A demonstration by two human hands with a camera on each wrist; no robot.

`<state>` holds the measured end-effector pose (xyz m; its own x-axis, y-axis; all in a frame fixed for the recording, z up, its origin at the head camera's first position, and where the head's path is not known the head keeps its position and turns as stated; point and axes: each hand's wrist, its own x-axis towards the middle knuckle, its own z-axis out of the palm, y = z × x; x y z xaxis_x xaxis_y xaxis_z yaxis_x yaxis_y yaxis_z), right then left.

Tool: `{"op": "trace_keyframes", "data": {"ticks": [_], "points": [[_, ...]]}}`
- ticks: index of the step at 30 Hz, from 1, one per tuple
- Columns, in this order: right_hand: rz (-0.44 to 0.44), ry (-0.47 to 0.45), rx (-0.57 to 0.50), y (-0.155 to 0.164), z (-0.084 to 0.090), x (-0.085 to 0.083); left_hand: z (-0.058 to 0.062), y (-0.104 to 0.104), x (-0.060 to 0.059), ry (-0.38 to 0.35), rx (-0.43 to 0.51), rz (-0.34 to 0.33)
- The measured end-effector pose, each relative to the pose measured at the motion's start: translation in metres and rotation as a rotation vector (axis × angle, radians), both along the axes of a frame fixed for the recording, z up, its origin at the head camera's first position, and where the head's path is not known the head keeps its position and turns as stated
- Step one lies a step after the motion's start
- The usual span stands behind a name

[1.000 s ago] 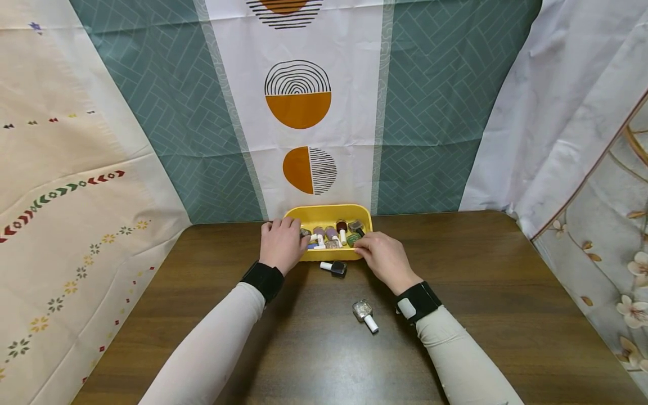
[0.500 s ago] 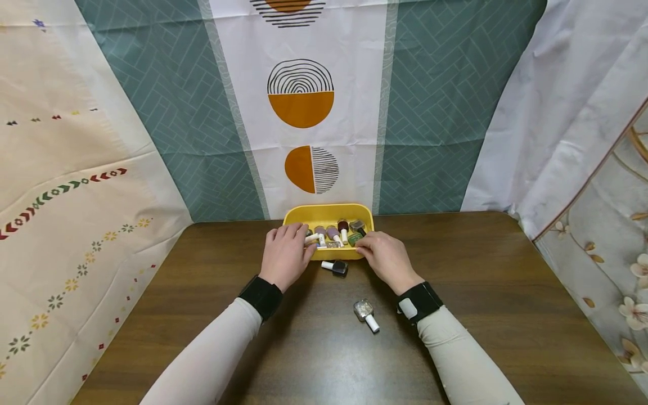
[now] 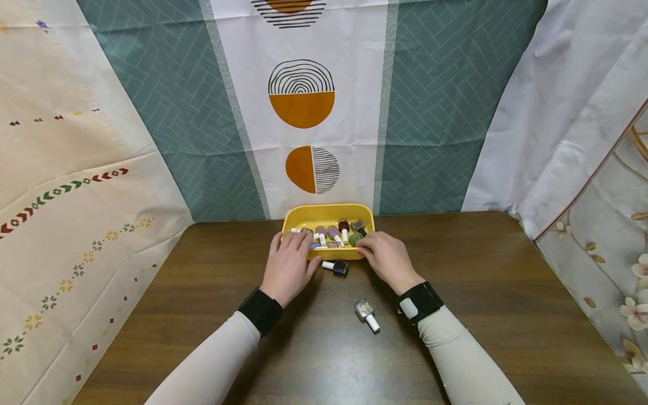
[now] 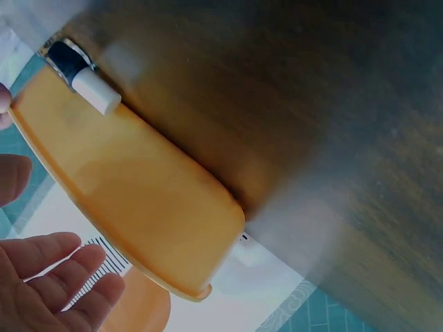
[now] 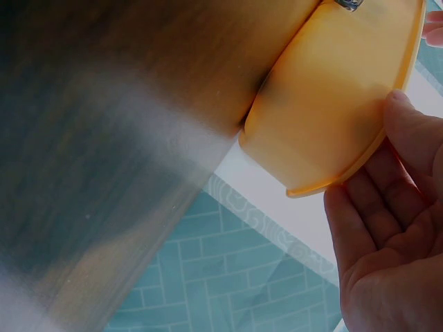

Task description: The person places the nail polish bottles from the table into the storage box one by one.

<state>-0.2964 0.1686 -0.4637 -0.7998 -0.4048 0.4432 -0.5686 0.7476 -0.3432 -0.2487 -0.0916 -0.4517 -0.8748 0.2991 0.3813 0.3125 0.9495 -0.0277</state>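
A yellow plastic tray point(image 4: 131, 200) is seen from its outer side, set on a dark wooden desk point(image 4: 311, 111) whose surface is partly blurred. A nail polish bottle point(image 4: 77, 72) with a dark body and a white cap is laid on the desk just beside the tray's wall, at the upper left. The left hand point(image 4: 41, 290) is shown at the lower left with straight, relaxed fingers point(image 4: 66, 266), close to the tray's rim but apart from it. A white and teal patterned cloth point(image 4: 291, 304) is seen beyond the tray.

Prob. staged booth: curtain backdrops point(image 3: 304, 112)
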Motion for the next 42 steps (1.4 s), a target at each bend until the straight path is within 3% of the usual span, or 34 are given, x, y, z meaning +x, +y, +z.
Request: {"op": "trace_keyframes", "data": {"ticks": [14, 21, 29, 42], "points": [[-0.006, 0.017, 0.007, 0.001, -0.002, -0.001, -0.005, 0.008, 0.017, -0.053, 0.018, -0.054], [-0.008, 0.008, 0.007, 0.0, -0.002, -0.001, -0.01, 0.012, 0.029, -0.025, 0.03, -0.138], [-0.01, 0.011, 0.006, 0.0, -0.002, -0.001, -0.017, 0.019, 0.041, -0.047, 0.009, -0.198], [-0.002, 0.005, 0.003, 0.0, -0.002, -0.001, -0.021, 0.025, 0.04, -0.079, -0.06, -0.192]]}}
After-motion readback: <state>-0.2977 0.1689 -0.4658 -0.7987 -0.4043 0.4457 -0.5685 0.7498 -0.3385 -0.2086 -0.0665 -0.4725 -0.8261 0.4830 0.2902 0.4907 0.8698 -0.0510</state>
